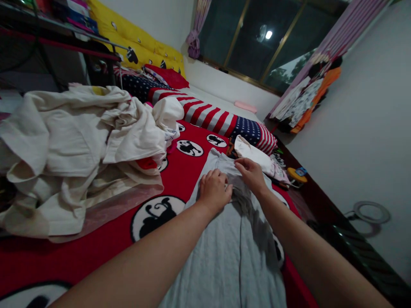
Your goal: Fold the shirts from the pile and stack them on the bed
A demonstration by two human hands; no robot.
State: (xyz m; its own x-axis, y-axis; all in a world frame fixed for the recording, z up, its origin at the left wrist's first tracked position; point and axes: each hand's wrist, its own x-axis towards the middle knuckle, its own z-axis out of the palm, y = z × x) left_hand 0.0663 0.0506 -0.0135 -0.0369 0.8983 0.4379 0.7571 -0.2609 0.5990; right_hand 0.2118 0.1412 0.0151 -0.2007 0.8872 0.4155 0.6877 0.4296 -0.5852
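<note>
The light is dim and muted. A small white glare spot (269, 34) burns in the dark window (221, 30). Below the window, soft shadows darken folds of the grey cloth (218, 256); farther right, a ring (372, 212) shadows the wall (362, 119). Wide-angle distortion slants the window; fine detail looks soft.

We can read no words, numbers or brand names; the print on the folded pale pink cloth (280, 173) is too small for us to make out, and the marks on the small blue item (301, 171) atop the round yellow seat (294, 176) are blurred
</note>
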